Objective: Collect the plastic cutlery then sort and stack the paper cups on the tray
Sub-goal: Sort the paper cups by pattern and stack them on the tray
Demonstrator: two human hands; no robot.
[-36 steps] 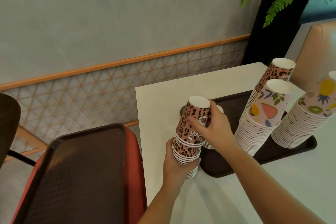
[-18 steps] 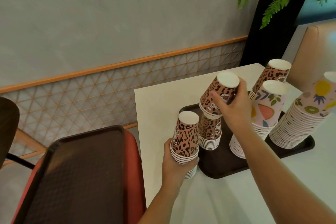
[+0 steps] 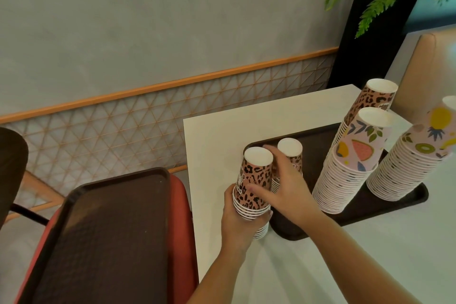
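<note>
The leopard-print cup stack (image 3: 254, 185), inverted tapered paper cups with rolled white rims, stands on the white counter (image 3: 222, 136) at the dark tray's (image 3: 318, 153) 9 o'clock edge; the left hand (image 3: 240, 219) wraps its lower cups from below, fingers curled round them; the right hand (image 3: 283, 187), wrist angled in from 5 o'clock, grasps the top cup, thumb across its printed wall; a short leopard stack (image 3: 291, 155) and tall fruit-print stacks (image 3: 350, 170) stand on the tray at 3 o'clock; a second textured tray (image 3: 103, 229) rests on a red seat (image 3: 182, 205) at 9 o'clock.
</note>
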